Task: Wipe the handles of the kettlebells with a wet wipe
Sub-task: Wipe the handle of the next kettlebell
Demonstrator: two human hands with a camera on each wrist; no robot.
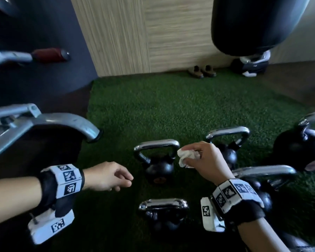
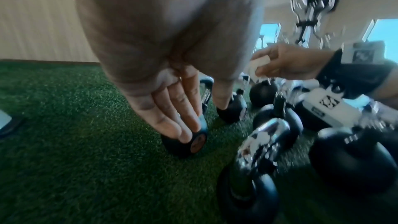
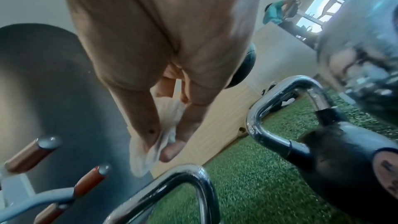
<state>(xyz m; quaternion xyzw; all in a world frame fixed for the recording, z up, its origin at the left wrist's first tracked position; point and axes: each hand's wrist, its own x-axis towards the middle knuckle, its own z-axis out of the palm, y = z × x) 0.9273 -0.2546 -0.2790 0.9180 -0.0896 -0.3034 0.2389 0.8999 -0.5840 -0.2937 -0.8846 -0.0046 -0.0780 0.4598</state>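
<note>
Right hand (image 1: 205, 160) pinches a crumpled white wet wipe (image 1: 186, 157) between thumb and fingertips, grip narrow and closed round the wad; the wipe hangs in soft folds just beside the right corner of the middle kettlebell's chrome handle (image 1: 156, 145), contact not clear. In the right wrist view the wipe (image 3: 159, 135) sits bunched between thumb and fingers above a shiny rounded handle loop.

Left hand (image 1: 107, 176) hovers empty left of that kettlebell (image 1: 158, 166), grip loose, fingers relaxed and slightly curled. In the left wrist view its fingers (image 2: 176, 115) point down in front of the round black bell body; touching or not, cannot tell.

Several kettlebells stand on the green artificial turf (image 1: 171, 110), all with matte black ball bodies and polished trapezoid chrome handles: one nearest the camera (image 1: 163, 208), one behind the right hand (image 1: 227, 137), one under the right wrist (image 1: 264, 172), a bigger one at far right (image 1: 302, 144).

Grey curved metal machine frame (image 1: 44, 122) at left. Black punching bag (image 1: 253, 24) hangs upper right. Pair of brown shoes (image 1: 202, 71) by the wood-grain wall.
</note>
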